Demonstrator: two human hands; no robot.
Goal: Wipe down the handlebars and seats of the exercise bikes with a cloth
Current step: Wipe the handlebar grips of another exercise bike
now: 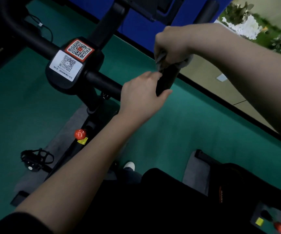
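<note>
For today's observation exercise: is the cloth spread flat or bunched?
Bunched: the grey cloth is crumpled under the right hand on the handlebar grip.

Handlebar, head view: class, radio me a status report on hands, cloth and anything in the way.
Right hand grips grey cloth around handlebar end. Left hand holds same bar just below. No obstruction seen on the bar.

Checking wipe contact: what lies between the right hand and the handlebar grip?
The grey cloth, bunched under the right hand around the handlebar grip; head view.
</note>
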